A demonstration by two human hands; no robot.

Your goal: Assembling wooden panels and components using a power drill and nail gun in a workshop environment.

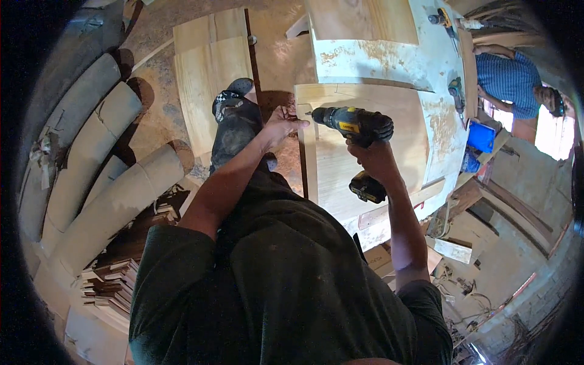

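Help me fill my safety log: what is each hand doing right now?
Left hand: partly curled by a flat, pale wooden panel; whether it holds anything cannot be told.
Right hand: closed, holding a black-and-yellow cordless drill.

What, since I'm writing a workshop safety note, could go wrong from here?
The bit of the drill points toward the bare left hand at the edge of the pale board; a slip could catch the fingers.

The drill is held in the right hand alone, so it might twist if the bit binds.

A second power tool lies near the table's far right side and could perhaps be knocked off.
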